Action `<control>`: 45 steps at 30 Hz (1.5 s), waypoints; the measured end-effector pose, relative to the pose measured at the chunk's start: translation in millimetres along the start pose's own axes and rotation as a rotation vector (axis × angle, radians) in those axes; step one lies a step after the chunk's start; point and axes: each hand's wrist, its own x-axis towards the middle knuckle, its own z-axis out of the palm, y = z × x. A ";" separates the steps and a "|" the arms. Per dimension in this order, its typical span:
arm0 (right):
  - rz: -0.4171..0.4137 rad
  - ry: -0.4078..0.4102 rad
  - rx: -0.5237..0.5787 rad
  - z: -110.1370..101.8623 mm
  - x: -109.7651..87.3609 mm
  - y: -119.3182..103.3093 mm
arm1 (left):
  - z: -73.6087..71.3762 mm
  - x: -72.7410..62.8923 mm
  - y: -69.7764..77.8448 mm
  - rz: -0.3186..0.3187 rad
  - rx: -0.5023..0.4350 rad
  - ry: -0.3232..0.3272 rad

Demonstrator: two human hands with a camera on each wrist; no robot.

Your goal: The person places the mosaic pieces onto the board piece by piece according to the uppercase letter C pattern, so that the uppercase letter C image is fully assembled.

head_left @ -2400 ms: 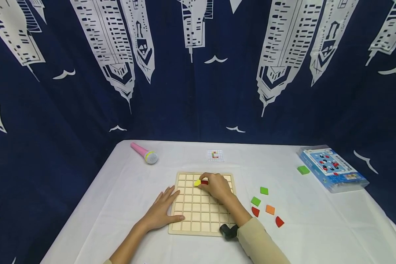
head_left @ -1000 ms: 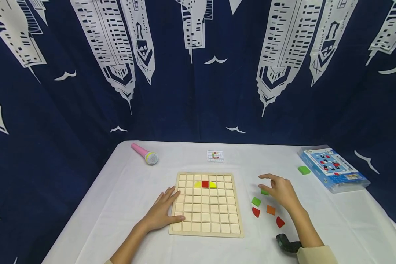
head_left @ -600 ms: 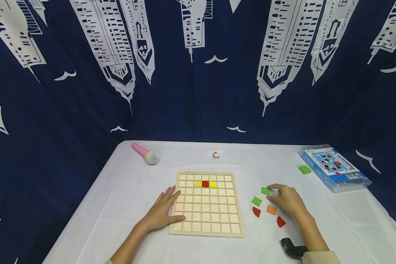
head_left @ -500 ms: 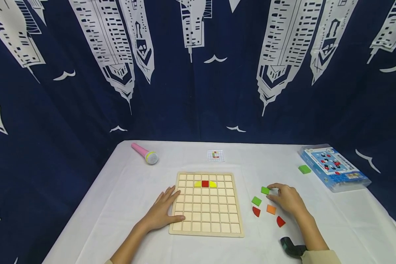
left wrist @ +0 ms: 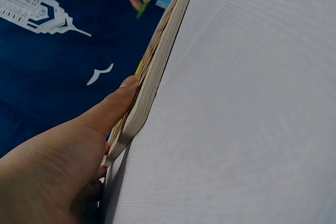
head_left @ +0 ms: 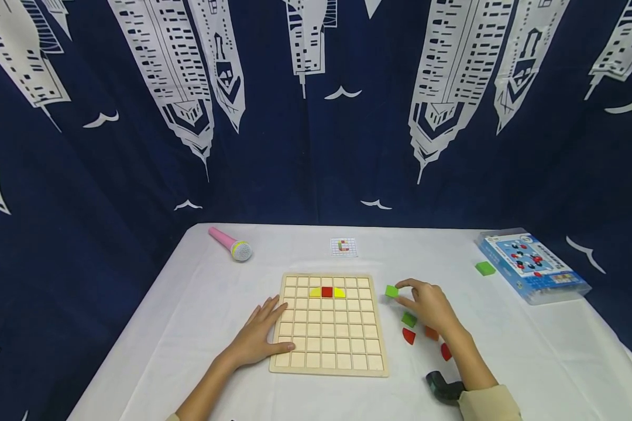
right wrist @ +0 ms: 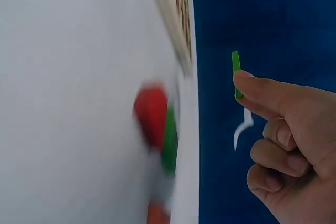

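Observation:
My right hand [head_left: 426,304] pinches a green square tile [head_left: 391,291] between thumb and index finger, held up off the table to the right of the board. In the right wrist view the tile [right wrist: 236,66] appears edge-on, its other fingers curled below. My left hand [head_left: 260,334] rests on the left edge of the wooden grid board [head_left: 329,371], thumb on top and fingers spread. A red square tile [head_left: 327,292] sits in the second row of the grid, flanked by a yellow curved piece [head_left: 315,293] and another yellow piece [head_left: 339,292].
Right of the board lie a green tile [head_left: 408,319], a red quarter-round [head_left: 408,336], an orange square [head_left: 432,333] and another red piece [head_left: 446,351]. Farther back are a pattern card [head_left: 343,247], a pink microphone [head_left: 230,244], a blue box [head_left: 532,266] and a green tile [head_left: 485,268].
My right hand set a yellow piece on the board, moved right, took up a green tile from the table and carried it left towards the board. My left hand stayed put.

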 end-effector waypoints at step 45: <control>-0.241 -0.201 0.087 87.1 26.2 -106.7 | -0.2 -0.7 -0.2 -0.004 0.011 0.006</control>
